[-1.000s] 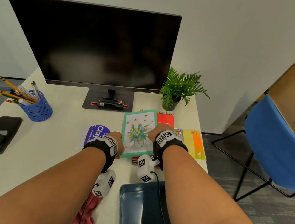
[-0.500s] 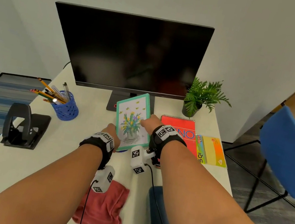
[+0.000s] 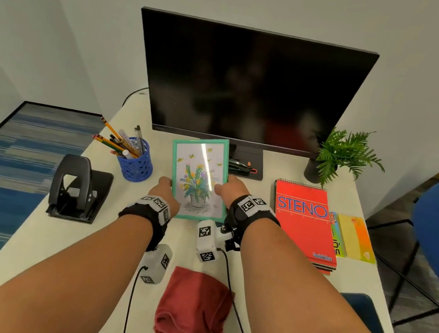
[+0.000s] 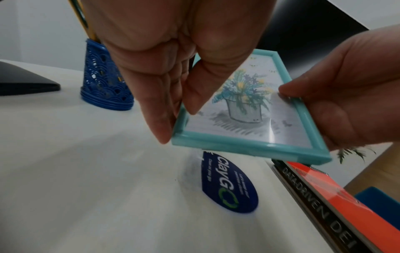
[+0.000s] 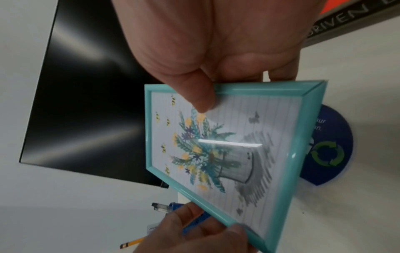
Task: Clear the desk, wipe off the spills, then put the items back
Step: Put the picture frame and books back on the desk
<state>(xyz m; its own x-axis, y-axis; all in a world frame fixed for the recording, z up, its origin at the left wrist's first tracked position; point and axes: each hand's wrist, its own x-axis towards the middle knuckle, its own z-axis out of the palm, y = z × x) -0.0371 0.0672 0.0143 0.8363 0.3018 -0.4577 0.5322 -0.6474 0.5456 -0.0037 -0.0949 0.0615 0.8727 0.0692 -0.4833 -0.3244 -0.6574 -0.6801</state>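
Black wrist straps (image 3: 247, 215), checkered tags, white camera blocks (image 3: 206, 242), black cables (image 3: 238, 316)

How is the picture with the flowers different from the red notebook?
The picture frame is held up off the desk, tilted, with the left hand and right hand each gripping a side; the red notebook lies flat with nobody touching it. The frame has a teal border around a flower drawing; the notebook is plain red with the word STENO. The frame looks smaller than the notebook. Both are flat rectangles.
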